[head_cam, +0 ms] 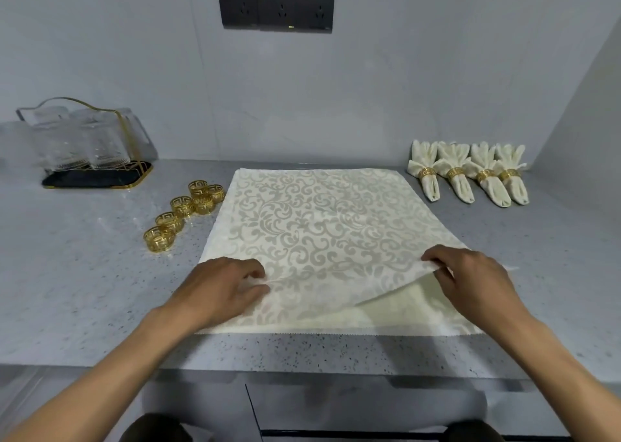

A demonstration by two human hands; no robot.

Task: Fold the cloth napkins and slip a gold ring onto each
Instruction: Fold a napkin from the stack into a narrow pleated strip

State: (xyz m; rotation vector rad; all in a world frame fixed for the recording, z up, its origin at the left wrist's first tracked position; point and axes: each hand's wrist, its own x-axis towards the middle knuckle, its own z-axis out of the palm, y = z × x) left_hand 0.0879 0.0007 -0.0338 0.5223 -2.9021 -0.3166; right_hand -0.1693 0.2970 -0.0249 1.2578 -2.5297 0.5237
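Grey speckled worktop (84, 290) against a plain grey wall, with a black triple socket panel (275, 3) up top. Spread flat in the middle is a stack of cream damask napkins (322, 226), at least two layers that I can make out, near edge lined up close to the front of the worktop.

Both hands are working the top napkin at its near corners. Left hand (221, 290) has its grip closed in a pinch: thumb and fingers curled onto a bit of the fabric near the left corner, which is bunched up a little under the fingertips. Right hand (470, 280) is also pinching, fingers curled over the cloth edge with the thumb under it, and here the corner is clearly lifted off, so you can see the plain cream layer (420, 307) underneath.

Left of the stack sit six loose gold rings (184, 216) in a rough diagonal line, close to the cloth edge but not touching it as far as I can tell. Back right, four finished napkins (467, 173) lie in a row near the wall, each one pinched in at the middle by a gold ring. Far left there's a gold-trimmed rack (97, 173) holding clear ribbed glasses (80, 139).
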